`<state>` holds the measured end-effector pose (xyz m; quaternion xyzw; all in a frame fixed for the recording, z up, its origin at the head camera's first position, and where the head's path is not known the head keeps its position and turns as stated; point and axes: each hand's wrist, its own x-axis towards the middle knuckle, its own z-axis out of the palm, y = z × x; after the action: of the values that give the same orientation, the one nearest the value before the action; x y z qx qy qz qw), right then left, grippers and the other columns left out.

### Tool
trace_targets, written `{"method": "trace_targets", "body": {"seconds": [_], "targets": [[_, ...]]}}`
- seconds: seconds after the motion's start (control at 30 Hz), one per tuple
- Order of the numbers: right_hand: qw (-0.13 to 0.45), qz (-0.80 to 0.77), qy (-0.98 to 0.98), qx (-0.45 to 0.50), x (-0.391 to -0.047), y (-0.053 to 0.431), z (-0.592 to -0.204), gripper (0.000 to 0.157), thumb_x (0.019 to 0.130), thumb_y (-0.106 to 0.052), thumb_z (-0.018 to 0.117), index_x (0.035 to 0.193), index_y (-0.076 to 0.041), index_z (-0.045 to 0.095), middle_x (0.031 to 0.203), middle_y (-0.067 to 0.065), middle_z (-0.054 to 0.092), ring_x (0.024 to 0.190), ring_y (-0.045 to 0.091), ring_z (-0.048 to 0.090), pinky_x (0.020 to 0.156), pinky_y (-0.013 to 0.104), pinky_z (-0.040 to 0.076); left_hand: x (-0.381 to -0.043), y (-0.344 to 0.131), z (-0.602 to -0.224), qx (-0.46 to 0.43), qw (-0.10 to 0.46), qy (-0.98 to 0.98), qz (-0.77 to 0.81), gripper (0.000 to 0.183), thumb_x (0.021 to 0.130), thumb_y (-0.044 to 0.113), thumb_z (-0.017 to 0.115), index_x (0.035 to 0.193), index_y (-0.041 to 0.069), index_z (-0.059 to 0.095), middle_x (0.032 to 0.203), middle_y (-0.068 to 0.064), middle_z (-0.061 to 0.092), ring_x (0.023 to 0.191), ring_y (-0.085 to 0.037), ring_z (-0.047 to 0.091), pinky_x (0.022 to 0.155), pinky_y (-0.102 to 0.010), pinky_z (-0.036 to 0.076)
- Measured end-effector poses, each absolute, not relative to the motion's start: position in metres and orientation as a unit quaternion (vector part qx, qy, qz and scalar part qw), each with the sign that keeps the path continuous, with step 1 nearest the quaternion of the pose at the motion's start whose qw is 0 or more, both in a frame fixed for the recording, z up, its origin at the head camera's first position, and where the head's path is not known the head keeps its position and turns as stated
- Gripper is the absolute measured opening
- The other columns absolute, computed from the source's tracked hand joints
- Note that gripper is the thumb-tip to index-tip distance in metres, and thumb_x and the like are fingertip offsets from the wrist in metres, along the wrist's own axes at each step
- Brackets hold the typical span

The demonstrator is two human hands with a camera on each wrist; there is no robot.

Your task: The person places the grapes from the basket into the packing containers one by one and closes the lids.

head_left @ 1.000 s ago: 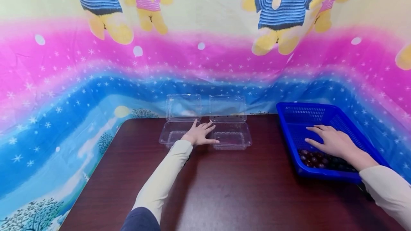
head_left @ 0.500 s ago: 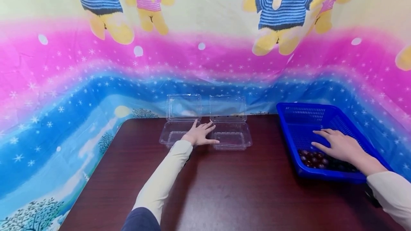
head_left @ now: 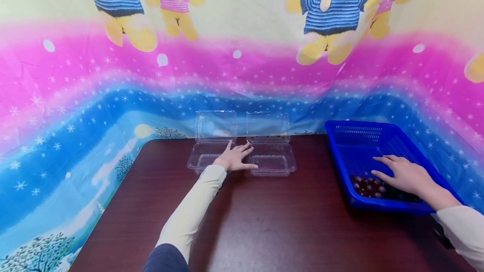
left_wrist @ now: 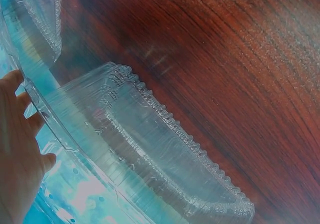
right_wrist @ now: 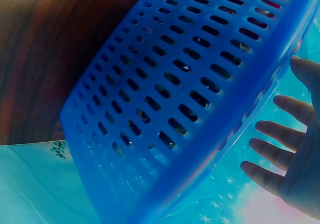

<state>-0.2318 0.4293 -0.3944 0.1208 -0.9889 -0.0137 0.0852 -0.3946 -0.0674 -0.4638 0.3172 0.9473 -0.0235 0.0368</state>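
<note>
Two clear plastic clamshell boxes stand side by side at the table's back edge with their lids raised: a left box [head_left: 202,160] and a right box [head_left: 273,158]. Between them my left hand [head_left: 235,157] spreads its fingers over their neighbouring rims; in the left wrist view the hand [left_wrist: 20,149] is beside a clear box [left_wrist: 160,149]. At the right is a blue plastic basket [head_left: 342,171] with dark red, round grape-like fruits [head_left: 368,187] in its near end. Over the basket hovers my right hand [head_left: 406,175], fingers extended and holding nothing.
The dark red-brown wooden table [head_left: 257,221] extends in front of the boxes and the basket. Behind it hangs a printed cloth [head_left: 238,74] with bears and snowflakes. In the right wrist view, the basket's slotted wall [right_wrist: 170,79] rises from the table.
My right hand has shifted a little to the right and toward me above the basket. The left hand, the boxes and the basket look unmoved.
</note>
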Motion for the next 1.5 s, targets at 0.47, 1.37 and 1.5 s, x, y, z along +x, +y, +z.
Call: {"method": "trace_targets", "body": {"seconds": [0.47,1.37,1.5], "targets": [[0.063,-0.007,-0.992,0.11,-0.225,0.445,-0.396,0.063,0.088,-0.051,0.055,0.126,-0.001,0.053,0.122,0.035,0.049,0.105,0.055,0.047,0.06,0.054,0.05,-0.393,-0.068,-0.463,0.314,0.038,0.948,-0.024,0.089,0.079,0.081,0.027,0.149,0.028,0.015,0.156,0.002,0.01,0.14,-0.022,0.023,0.113,-0.056,0.001],[-0.009,0.02,-0.995,0.1,-0.213,0.456,-0.395,0.064,0.089,-0.052,0.052,0.126,0.001,0.054,0.121,0.039,0.048,0.094,0.047,0.057,0.05,0.037,0.048,-0.394,-0.067,-0.463,0.317,0.034,0.948,-0.01,0.089,0.08,0.079,0.03,0.149,0.024,0.02,0.156,0.0,0.013,0.139,-0.022,0.025,0.113,-0.056,0.001],[-0.021,0.024,-0.994,0.107,-0.209,0.459,-0.395,0.062,0.09,-0.049,0.053,0.124,0.002,0.055,0.118,0.037,0.051,0.088,0.04,0.061,0.048,0.03,0.041,-0.393,-0.067,-0.464,0.319,0.035,0.947,-0.011,0.088,0.081,0.078,0.03,0.149,0.024,0.02,0.156,-0.001,0.013,0.139,-0.023,0.025,0.112,-0.057,0.001]]}}
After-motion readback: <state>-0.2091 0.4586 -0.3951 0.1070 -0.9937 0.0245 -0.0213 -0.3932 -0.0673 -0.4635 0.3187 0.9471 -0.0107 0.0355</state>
